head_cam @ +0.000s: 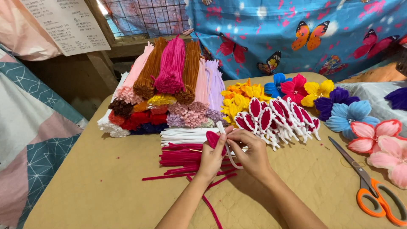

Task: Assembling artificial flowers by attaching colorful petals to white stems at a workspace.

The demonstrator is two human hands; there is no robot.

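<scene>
My left hand [210,160] pinches a dark pink pipe-cleaner petal [213,138] at the table's middle. My right hand [250,153] holds a white pipe cleaner [227,144] that curves around the petal's edge and down between both hands. Under my hands lie loose dark pink pipe cleaners [180,157] and a bundle of white ones [184,135]. A row of finished dark pink petals edged in white [275,118] lies just to the right of my hands.
A tall stack of pipe cleaner bundles [165,85] in many colours stands at the back left. Made flowers, yellow [241,97], blue, red, purple and pink [381,144], spread along the right. Orange-handled scissors [373,186] lie at the right. The tan table [93,186] ends at the left by a patterned cloth.
</scene>
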